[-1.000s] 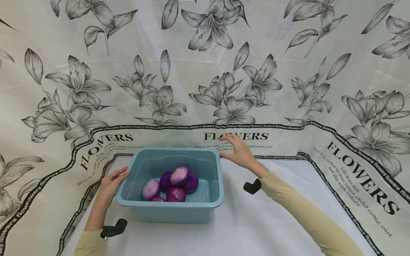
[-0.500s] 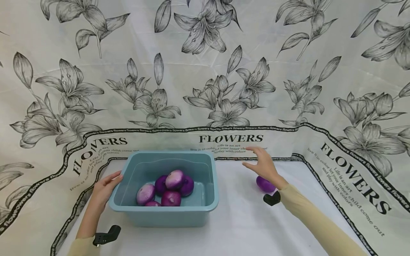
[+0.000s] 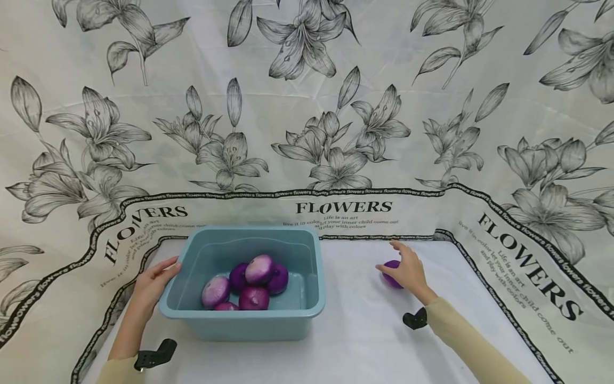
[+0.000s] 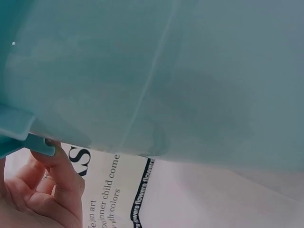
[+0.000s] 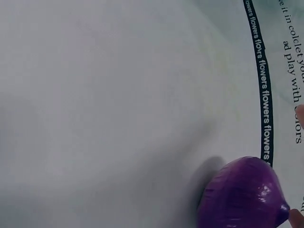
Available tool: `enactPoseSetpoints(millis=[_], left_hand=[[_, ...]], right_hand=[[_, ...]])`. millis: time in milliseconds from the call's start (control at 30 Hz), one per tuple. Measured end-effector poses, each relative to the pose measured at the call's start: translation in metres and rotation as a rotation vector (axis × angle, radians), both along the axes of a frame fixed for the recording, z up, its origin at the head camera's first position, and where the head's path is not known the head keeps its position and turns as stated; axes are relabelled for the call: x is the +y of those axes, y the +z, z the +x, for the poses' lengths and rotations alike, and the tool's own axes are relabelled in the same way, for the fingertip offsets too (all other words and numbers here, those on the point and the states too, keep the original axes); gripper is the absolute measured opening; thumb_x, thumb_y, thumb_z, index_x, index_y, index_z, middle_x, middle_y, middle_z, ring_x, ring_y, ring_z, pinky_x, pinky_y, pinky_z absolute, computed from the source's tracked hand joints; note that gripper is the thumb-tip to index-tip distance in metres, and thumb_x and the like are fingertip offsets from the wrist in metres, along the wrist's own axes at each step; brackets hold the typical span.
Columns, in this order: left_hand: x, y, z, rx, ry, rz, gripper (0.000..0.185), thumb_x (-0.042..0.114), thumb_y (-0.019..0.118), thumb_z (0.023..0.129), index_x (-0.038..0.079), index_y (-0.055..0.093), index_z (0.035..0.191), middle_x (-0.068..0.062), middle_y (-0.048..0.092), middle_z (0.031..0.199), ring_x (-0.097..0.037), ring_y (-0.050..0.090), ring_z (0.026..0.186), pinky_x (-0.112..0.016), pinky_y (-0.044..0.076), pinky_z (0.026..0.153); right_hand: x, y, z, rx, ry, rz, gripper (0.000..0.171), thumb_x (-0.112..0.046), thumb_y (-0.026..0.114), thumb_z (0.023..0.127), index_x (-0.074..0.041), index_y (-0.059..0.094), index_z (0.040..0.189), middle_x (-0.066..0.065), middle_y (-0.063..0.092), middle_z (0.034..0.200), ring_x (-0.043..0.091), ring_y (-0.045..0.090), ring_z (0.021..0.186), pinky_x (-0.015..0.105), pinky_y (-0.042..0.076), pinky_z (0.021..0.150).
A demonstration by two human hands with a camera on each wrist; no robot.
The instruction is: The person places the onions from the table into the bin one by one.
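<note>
Covering the table [image 3: 355, 341] is a white cloth printed with grey lilies, a black border band and the word FLOWERS; the same cloth [image 3: 307, 106] rises behind as a backdrop, curving up at both sides so that nothing else of the room shows. On the left half of the table stands a blue tub [image 3: 242, 320] holding several purple onions [image 3: 249, 285] heaped toward its near left corner, some pale on top. The left hand [image 3: 153, 280] rests against the tub's left rim with fingers relaxed and straight; the left wrist view shows a fingertip just under the rim's lip, not curled round it. Well to the right of the tub, on bare cloth near the border band, lies a single purple onion [image 5: 242, 197]. The right hand [image 3: 408, 271] sits over it, fingers loosely spread and bent about its top; whether they press or merely touch it cannot be told. A black wrist mount [image 3: 415, 318] shows on each sleeve.
</note>
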State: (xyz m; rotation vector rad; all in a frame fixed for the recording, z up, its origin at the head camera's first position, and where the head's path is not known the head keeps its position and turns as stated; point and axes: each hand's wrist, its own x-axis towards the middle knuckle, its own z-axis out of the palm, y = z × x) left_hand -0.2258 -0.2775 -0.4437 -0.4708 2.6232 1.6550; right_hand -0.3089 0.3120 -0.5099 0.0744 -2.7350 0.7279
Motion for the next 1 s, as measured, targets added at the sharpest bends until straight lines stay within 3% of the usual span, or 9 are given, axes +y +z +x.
enactPoseSetpoints(millis=[200, 433, 567, 733, 1000], left_hand=[[-0.005, -0.002, 0.002, -0.020, 0.008, 0.003, 0.073, 0.054, 0.054, 0.092, 0.005, 0.041, 0.145, -0.025, 0.052, 0.135, -0.035, 0.053, 0.118, -0.027, 0.048, 0.077], [-0.005, -0.002, 0.001, -0.032, -0.003, 0.030, 0.073, 0.053, 0.052, 0.094, 0.006, 0.036, 0.148, -0.028, 0.040, 0.145, -0.042, 0.046, 0.127, -0.043, 0.048, 0.092], [-0.003, -0.003, -0.002, -0.030, -0.015, 0.050, 0.074, 0.053, 0.053, 0.093, 0.006, 0.036, 0.148, -0.027, 0.040, 0.145, -0.040, 0.046, 0.127, -0.039, 0.049, 0.090], [-0.002, -0.002, -0.002, -0.025, -0.019, 0.047, 0.073, 0.051, 0.053, 0.094, 0.005, 0.037, 0.147, -0.027, 0.041, 0.144, -0.040, 0.047, 0.126, -0.038, 0.050, 0.088], [-0.002, 0.001, 0.000, -0.022, -0.010, 0.050, 0.072, 0.051, 0.053, 0.094, 0.006, 0.037, 0.147, -0.025, 0.040, 0.147, -0.040, 0.046, 0.129, -0.044, 0.046, 0.098]], right_hand=[[0.001, -0.012, 0.001, -0.122, -0.043, -0.049, 0.088, -0.045, 0.079, 0.074, -0.002, 0.039, 0.140, 0.029, 0.049, 0.134, 0.049, 0.046, 0.120, 0.063, 0.038, 0.095], [0.004, -0.013, 0.002, -0.173, -0.058, -0.082, 0.089, -0.045, 0.079, 0.073, -0.001, 0.040, 0.139, 0.030, 0.049, 0.134, 0.049, 0.047, 0.121, 0.062, 0.038, 0.095], [0.010, -0.016, 0.002, -0.217, -0.090, -0.103, 0.090, -0.043, 0.078, 0.075, 0.002, 0.036, 0.140, 0.032, 0.048, 0.134, 0.048, 0.046, 0.122, 0.061, 0.038, 0.098], [0.012, -0.020, 0.005, -0.247, -0.067, -0.114, 0.087, -0.038, 0.078, 0.077, 0.006, 0.037, 0.139, 0.034, 0.048, 0.131, 0.048, 0.047, 0.121, 0.059, 0.040, 0.099], [0.005, -0.031, 0.004, -0.254, -0.010, -0.078, 0.084, -0.042, 0.081, 0.072, 0.004, 0.046, 0.133, 0.036, 0.049, 0.128, 0.051, 0.050, 0.117, 0.059, 0.042, 0.095]])
